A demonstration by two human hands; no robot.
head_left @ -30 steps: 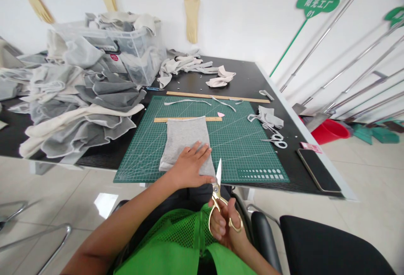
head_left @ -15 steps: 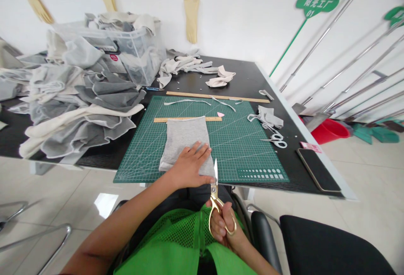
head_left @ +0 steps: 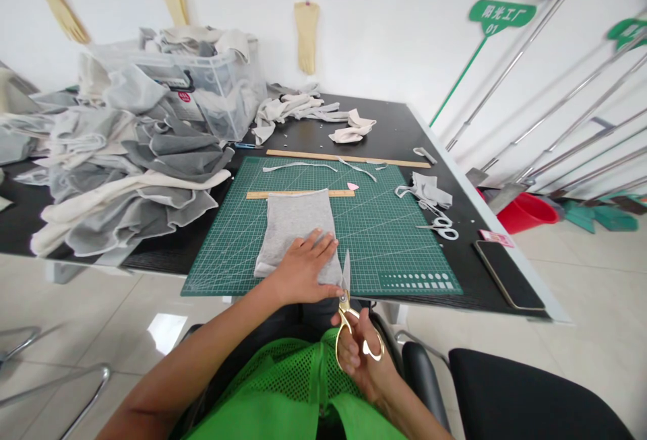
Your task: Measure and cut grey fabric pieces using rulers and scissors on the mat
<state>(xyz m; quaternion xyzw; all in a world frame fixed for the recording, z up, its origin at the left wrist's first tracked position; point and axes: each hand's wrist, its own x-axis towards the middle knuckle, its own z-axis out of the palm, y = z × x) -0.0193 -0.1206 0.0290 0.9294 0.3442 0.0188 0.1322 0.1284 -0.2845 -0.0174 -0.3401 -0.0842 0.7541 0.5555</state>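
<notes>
A folded grey fabric piece [head_left: 296, 221] lies on the green cutting mat [head_left: 394, 238], its far edge against a short wooden ruler [head_left: 257, 194]. My left hand [head_left: 303, 268] lies flat on the near end of the fabric, fingers stretched out. My right hand [head_left: 361, 359] is closed round the handles of gold scissors [head_left: 348, 305]. Their blades point away from me at the fabric's near right corner, right beside my left thumb.
A heap of grey and cream cloth [head_left: 111, 164] and a clear plastic bin [head_left: 212, 83] fill the table's left. On the right lie fabric scraps [head_left: 427, 187], small white-handled scissors [head_left: 445, 228] and a phone [head_left: 508, 281]. A long wooden ruler [head_left: 348, 157] lies beyond the mat. A black chair [head_left: 520, 393] stands at my right.
My right hand has brought the scissors forward and a little left, so the blades now meet the fabric's near right corner. My left hand has stayed on the fabric.
</notes>
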